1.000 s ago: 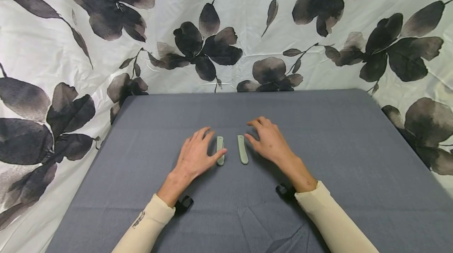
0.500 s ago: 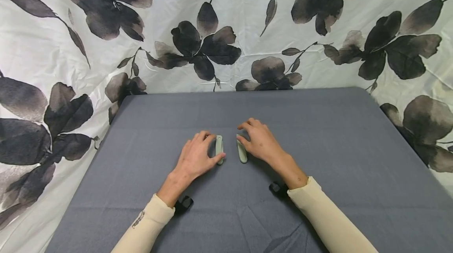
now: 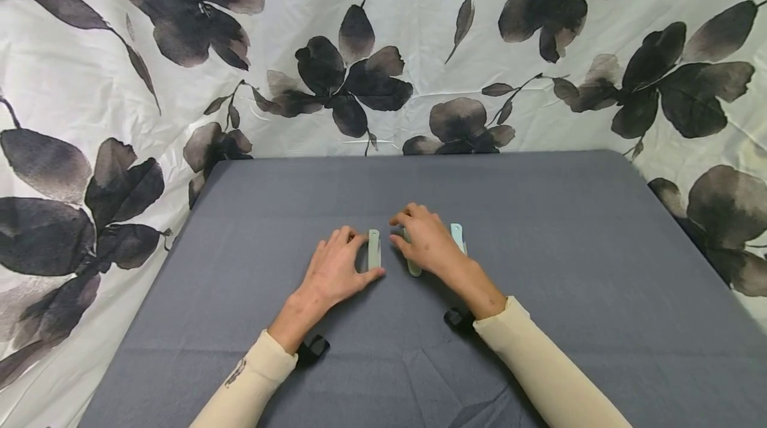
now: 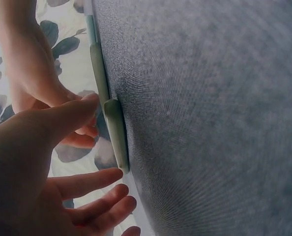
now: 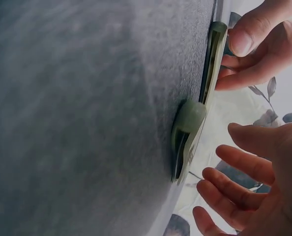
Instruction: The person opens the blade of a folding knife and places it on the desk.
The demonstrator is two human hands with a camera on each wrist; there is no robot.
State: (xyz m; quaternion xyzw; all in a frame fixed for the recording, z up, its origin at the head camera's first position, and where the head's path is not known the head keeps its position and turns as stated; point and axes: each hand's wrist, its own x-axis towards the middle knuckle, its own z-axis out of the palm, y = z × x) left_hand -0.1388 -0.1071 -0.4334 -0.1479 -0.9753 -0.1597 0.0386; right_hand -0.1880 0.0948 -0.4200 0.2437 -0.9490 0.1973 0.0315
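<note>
Two pale green folding knives lie side by side on the grey cloth, each slim with a small hole at one end. My left hand [image 3: 335,265] spans the left folding knife [image 3: 374,249], its index finger near the holed end and its thumb near the other. In the left wrist view its fingers [image 4: 94,182] are spread close to that knife. My right hand [image 3: 428,241] hovers over the middle folding knife [image 3: 414,268], covering most of it; its fingers are loosely bent with nothing between them. The right wrist view shows a dark slot along the middle knife's side.
A similar light blue folding piece [image 3: 457,235] lies just right of my right hand, partly hidden by it. Grey cloth [image 3: 569,248] covers the table. A white floral sheet [image 3: 383,28] hangs behind its far edge.
My right hand has moved left over the middle knife, uncovering the light blue piece behind it. My left hand has shifted slightly, its thumb coming down toward the near end of the left knife.
</note>
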